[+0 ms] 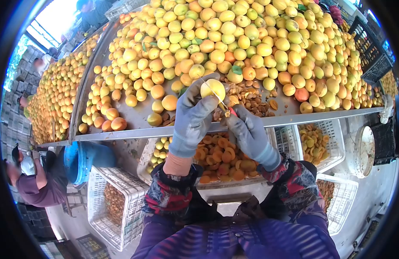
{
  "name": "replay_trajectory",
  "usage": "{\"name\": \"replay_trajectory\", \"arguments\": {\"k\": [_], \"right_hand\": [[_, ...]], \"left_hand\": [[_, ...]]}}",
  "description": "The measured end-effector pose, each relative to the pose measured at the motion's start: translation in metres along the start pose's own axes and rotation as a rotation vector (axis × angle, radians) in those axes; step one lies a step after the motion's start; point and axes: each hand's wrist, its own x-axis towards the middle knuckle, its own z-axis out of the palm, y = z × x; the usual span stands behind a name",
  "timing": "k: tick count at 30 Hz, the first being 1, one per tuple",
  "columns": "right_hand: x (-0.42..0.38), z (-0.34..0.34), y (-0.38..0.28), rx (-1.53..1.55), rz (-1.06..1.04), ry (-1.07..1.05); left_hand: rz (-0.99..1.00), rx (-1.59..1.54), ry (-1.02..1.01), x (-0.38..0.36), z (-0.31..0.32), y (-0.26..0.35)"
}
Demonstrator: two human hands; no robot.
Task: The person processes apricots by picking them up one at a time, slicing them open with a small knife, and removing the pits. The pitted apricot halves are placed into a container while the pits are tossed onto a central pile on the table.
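Apricot [216, 86], smooth, round, thin-bladed knife [216, 96], knit-cuffed gloves [189, 124]

Left grip [195, 113] curled upright, right grip [248, 132] clenched beside

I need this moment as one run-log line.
left hand: apricot | right hand: red-handled knife | blade: across apricot | below: apricot halves

Heaped apricots [243, 42] and plastic crates [131, 206] show a fruit-processing workshop.
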Motion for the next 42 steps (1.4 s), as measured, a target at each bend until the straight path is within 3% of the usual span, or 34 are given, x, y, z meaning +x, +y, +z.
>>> {"name": "replay_trajectory", "arguments": {"k": [2,5,10,16,18,21,24,26,32,35,39,41,42], "right_hand": [[0.003,-0.001,0.010,-0.144,-0.202,0.053],[0.002,0.002,-0.001,-0.252,-0.107,0.063],[0.006,0.002,0.013,-0.239,-0.132,0.098],[0.005,-0.004,0.017,-0.164,-0.149,0.050],[0.005,-0.004,0.017,-0.172,-0.161,0.061],[0.005,-0.003,0.018,-0.159,-0.131,0.104],[0.007,-0.001,0.017,-0.179,-0.203,0.141],[0.006,-0.001,0.008,-0.026,-0.025,0.093],[0.006,-0.001,0.013,-0.068,-0.107,0.087],[0.005,0.003,0.002,-0.131,-0.112,0.075],[0.003,-0.003,0.015,-0.154,-0.130,0.032],[0.002,-0.003,0.016,0.008,-0.086,-0.005],[0.003,-0.003,0.014,0.010,-0.085,-0.005]], "left_hand": [[0.012,0.012,0.019,-0.001,0.001,-0.002],[0.028,0.022,0.050,-0.002,0.002,-0.005],[0.060,0.067,0.133,-0.004,0.004,-0.010],[0.190,0.520,0.085,-0.003,0.011,0.001],[0.141,0.077,0.114,-0.006,0.020,-0.005],[-0.036,-0.095,0.041,-0.005,0.002,-0.016],[-0.055,-0.026,0.022,-0.007,0.002,-0.014],[-0.018,0.033,0.007,-0.007,0.003,-0.013],[0.093,0.011,-0.044,-0.008,0.012,-0.009],[-0.041,-0.128,-0.036,-0.008,0.006,-0.012],[0.079,0.025,0.028,-0.004,0.004,-0.007],[0.131,0.129,0.046,-0.004,0.006,0.001],[0.171,0.378,0.037,-0.005,0.008,0.006]]}}
